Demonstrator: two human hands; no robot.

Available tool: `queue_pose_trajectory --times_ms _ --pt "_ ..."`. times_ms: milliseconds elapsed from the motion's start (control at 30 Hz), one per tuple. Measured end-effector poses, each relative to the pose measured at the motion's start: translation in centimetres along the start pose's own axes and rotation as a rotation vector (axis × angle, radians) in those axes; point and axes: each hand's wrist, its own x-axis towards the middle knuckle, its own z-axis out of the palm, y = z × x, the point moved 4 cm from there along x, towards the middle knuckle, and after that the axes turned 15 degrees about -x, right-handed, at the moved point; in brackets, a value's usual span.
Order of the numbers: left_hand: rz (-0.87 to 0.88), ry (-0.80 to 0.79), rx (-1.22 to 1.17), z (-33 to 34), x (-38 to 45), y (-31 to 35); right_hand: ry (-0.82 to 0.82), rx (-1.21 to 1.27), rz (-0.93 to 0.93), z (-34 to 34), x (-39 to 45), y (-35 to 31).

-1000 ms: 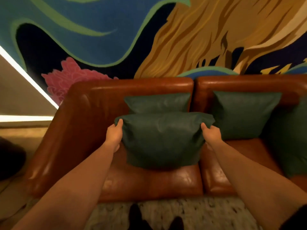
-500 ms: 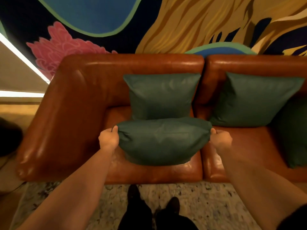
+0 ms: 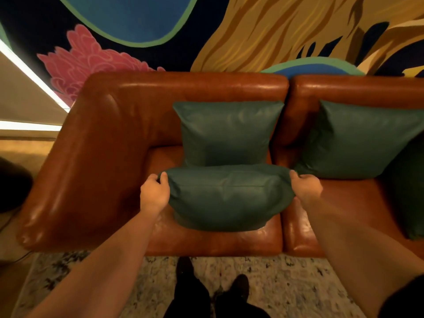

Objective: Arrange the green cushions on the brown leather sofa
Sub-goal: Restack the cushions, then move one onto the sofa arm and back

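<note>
Gripping the front cushion (image 3: pixel 229 198) at both ends now: left hand (image 3: pixel 154 195) curling over its left corner, thumb and fingers pinching the green leather there, right hand (image 3: pixel 306 190) pinching the opposite corner, fingers wrapped round the edge. Stretching between the two hands, that cushion, lying long and low with its lower edge resting on the seat of the brown leather sofa (image 3: pixel 110 161), near the front lip. Standing just beyond the hands, a second green cushion (image 3: pixel 226 134), upright and leaning against the backrest, its lower edge hidden behind the held one; touching or not, cannot tell. Sitting beyond and outside the right hand, a third cushion (image 3: pixel 358 141), tilted back against the next backrest section, its lower corner coming close to the right knuckles. Showing farther out past the right hand, at the frame edge, a darker fourth cushion (image 3: pixel 410 193), only partly in view. Rising outside the left hand, the broad sofa arm. Spreading under the forearms, a pale speckled rug (image 3: pixel 286 285), with two dark shoes (image 3: pixel 239 285) planted on it between the arms, right below the held cushion. Filling the wall behind the backrest, a painted mural (image 3: pixel 252 37) with a pink flower, blue shapes and gold strokes.
</note>
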Motion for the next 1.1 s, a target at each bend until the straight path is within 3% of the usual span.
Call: queue_pose_trajectory --times_ms 167,300,567,700,767,833,900,967,1100 --pt "0.037 0.013 0.045 -1.2 0.8 -0.2 -0.048 0.026 0.083 -1.6 -0.4 0.1" --pt "-0.029 0.07 -0.033 -1.3 1.1 0.6 -0.111 0.09 0.128 -2.3 -0.7 0.6" --pt "-0.105 0.091 -0.096 -1.7 2.6 -0.8 -0.06 0.012 0.016 -2.6 -0.6 1.2" --pt "-0.055 0.048 -0.044 -1.2 1.0 0.1 0.108 -0.372 -0.255 -2.3 -0.3 0.5" --pt "-0.049 0.045 -0.017 -0.9 0.5 0.2 0.229 -0.443 -0.533 -1.0 -1.3 -1.4" --pt "-0.053 0.051 -0.01 -0.8 0.1 0.4 0.158 -0.552 -0.919 1.8 -3.5 -4.2" --pt "-0.056 0.048 -0.002 -0.9 0.1 0.3 -0.084 -0.732 -1.137 5.5 -5.9 -5.3" --pt "-0.045 0.045 0.001 -1.2 0.4 0.0 -0.217 -0.845 -1.145 7.6 -6.5 -4.2" --pt "-0.054 0.039 -0.004 -1.6 0.4 -0.8 -0.071 -0.817 -1.053 6.1 -3.1 0.1"
